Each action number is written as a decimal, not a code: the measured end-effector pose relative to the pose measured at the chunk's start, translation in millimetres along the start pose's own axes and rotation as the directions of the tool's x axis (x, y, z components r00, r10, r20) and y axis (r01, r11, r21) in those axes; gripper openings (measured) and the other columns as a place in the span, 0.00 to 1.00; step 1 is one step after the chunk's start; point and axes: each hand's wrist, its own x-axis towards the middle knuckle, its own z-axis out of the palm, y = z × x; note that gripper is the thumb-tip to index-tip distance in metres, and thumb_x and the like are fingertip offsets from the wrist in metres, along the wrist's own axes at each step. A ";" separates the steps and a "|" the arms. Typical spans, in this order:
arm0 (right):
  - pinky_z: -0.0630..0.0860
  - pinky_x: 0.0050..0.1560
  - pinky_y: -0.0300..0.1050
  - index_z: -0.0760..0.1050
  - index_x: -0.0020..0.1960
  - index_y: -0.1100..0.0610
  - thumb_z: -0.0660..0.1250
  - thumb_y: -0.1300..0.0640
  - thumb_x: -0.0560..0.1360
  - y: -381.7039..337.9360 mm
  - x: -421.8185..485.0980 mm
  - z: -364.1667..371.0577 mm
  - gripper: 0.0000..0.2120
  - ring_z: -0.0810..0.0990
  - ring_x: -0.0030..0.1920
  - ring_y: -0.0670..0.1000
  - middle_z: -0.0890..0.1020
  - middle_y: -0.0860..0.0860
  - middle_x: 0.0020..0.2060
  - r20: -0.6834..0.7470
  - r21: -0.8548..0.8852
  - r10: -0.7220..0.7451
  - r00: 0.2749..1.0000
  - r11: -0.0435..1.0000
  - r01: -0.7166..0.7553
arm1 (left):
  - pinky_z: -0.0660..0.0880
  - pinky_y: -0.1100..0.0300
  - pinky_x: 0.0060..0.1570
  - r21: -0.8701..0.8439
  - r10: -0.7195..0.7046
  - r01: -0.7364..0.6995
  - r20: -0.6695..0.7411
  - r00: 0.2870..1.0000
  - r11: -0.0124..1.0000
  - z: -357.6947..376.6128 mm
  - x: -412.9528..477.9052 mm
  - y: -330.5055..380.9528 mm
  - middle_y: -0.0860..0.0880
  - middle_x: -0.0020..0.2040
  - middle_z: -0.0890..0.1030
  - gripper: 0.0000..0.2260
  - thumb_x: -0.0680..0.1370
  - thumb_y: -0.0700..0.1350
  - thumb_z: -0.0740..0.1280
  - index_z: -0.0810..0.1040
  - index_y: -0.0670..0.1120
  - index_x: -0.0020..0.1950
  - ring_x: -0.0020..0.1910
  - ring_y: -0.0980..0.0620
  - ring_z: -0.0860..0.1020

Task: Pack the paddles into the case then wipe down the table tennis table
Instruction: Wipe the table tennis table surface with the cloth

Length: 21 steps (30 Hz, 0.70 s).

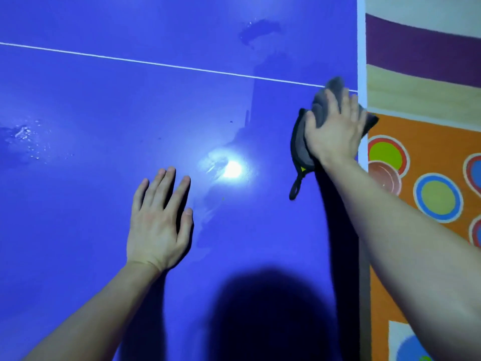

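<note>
The blue table tennis table [104,113] fills most of the view, with a white centre line running across it. My right hand [335,128] presses flat, fingers straight, on a grey cloth [302,142] near the table's right edge; a black loop hangs from the cloth's near corner. My left hand [160,222] rests flat on the table surface, fingers spread. Wet streaks and droplets shine on the blue top. No paddles or case are in view.
The white border of the table's right edge [361,48] runs top to bottom. Beyond it lies a colourful floor mat [429,194] with orange ground, circles and purple stripes. A bright lamp reflection [231,169] glares mid-table, and a head shadow falls at the bottom.
</note>
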 end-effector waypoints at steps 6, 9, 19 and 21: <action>0.53 0.83 0.67 0.75 0.77 0.46 0.59 0.37 0.79 -149.6 -40.2 19.1 0.29 0.63 0.84 0.60 0.69 0.54 0.83 0.068 0.045 -0.464 0.883 0.886 0.462 | 0.56 0.36 0.81 0.018 0.008 -0.008 0.022 1.000 1.000 0.0 2.6 -1.3 0.40 0.85 0.63 0.27 0.83 0.50 0.59 0.69 0.44 0.83 0.85 0.41 0.59; 0.49 0.86 0.61 0.70 0.83 0.46 0.57 0.37 0.81 -165.0 -44.2 23.2 0.32 0.60 0.86 0.57 0.65 0.53 0.85 0.157 0.147 -0.698 0.699 0.716 0.682 | 0.56 0.36 0.81 0.024 0.008 -0.009 0.028 1.000 1.000 0.2 0.4 -1.5 0.41 0.85 0.62 0.27 0.84 0.50 0.58 0.68 0.44 0.83 0.86 0.42 0.58; 0.51 0.83 0.70 0.70 0.81 0.49 0.54 0.37 0.79 -68.8 16.0 7.9 0.34 0.61 0.84 0.62 0.67 0.58 0.84 0.000 -0.034 0.029 1.000 0.999 -0.029 | 0.57 0.35 0.81 -0.011 0.001 0.000 0.031 1.000 1.000 -0.8 0.7 -1.0 0.42 0.85 0.62 0.27 0.83 0.49 0.60 0.70 0.44 0.82 0.86 0.43 0.58; 0.51 0.83 0.69 0.71 0.80 0.47 0.55 0.37 0.80 -142.5 -1.3 20.5 0.32 0.61 0.84 0.60 0.67 0.56 0.84 0.055 -0.001 -0.276 0.959 0.961 0.277 | 0.57 0.35 0.81 -0.007 0.011 -0.011 0.038 0.999 1.000 0.7 1.5 -2.0 0.41 0.85 0.62 0.27 0.83 0.49 0.60 0.70 0.44 0.82 0.86 0.42 0.59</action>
